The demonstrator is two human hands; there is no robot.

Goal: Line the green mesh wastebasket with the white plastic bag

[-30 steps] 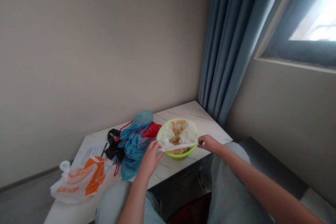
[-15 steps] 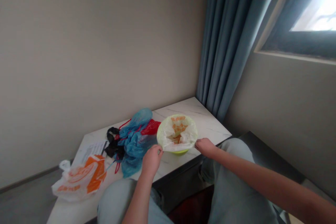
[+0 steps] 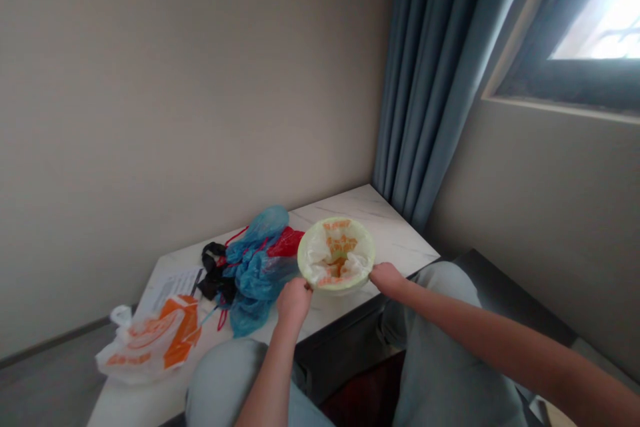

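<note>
A white plastic bag [image 3: 320, 250] with orange print lines a round yellow-green bin [image 3: 303, 240] on the table. The bag's edge is folded over the bin's rim, and its inside hangs crumpled. At the near left of the rim, my left hand [image 3: 294, 298] is closed on the bag's edge. My right hand [image 3: 387, 277] pinches the same edge at the near right. The fingertips of both hands are partly hidden. Close to the bin's left side lie crumpled blue plastic bags [image 3: 263, 273] and a red plastic bag [image 3: 286, 243].
The white marbled table [image 3: 350, 200] stands against the wall. A black plastic bag [image 3: 217, 280], a printed paper [image 3: 173, 287] and another white and orange plastic bag [image 3: 150, 340] lie on its left part. Blue curtains [image 3: 425, 100] hang at the right corner. My knees flank the table's front edge.
The bag's near edge has come down over the front of the bin's rim, covering the yellow-green strip below it. Its inside has opened wider. Both hands stay at the rim.
</note>
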